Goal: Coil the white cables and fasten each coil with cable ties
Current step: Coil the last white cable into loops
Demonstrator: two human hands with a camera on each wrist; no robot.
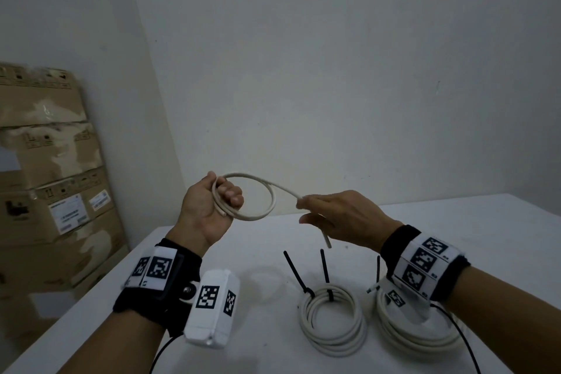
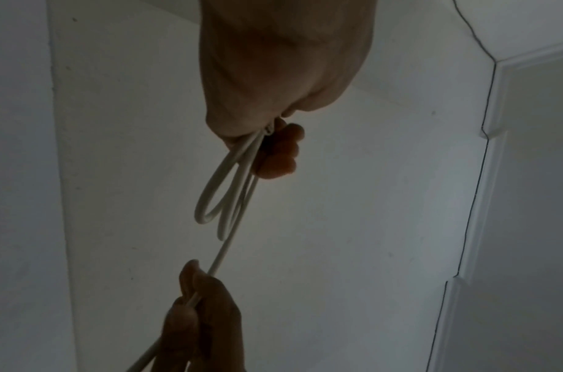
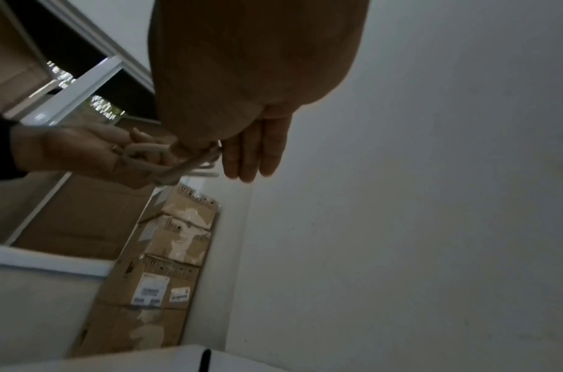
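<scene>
Cable being looped in both hands above white surface (image 1: 455,222).
Cardboard boxes (image 1: 51,161) stacked at 9 o'clock. Two tied coils (image 1: 332,322) with black cable ties (image 1: 325,270) lie at 5 o'clock. Left hand (image 1: 209,209), fingers curled, grips the loops of the white cable (image 1: 261,209); right hand (image 1: 343,215), at its 3 o'clock, pinches the trailing strand, remaining fingers extended.

- Wore a black left wrist band (image 1: 158,288) with white square-patterned tags.
- Carried a white padded camera box (image 1: 212,310), black cable trailing.
- Bore a black right wrist band (image 1: 425,264), three tags.
</scene>
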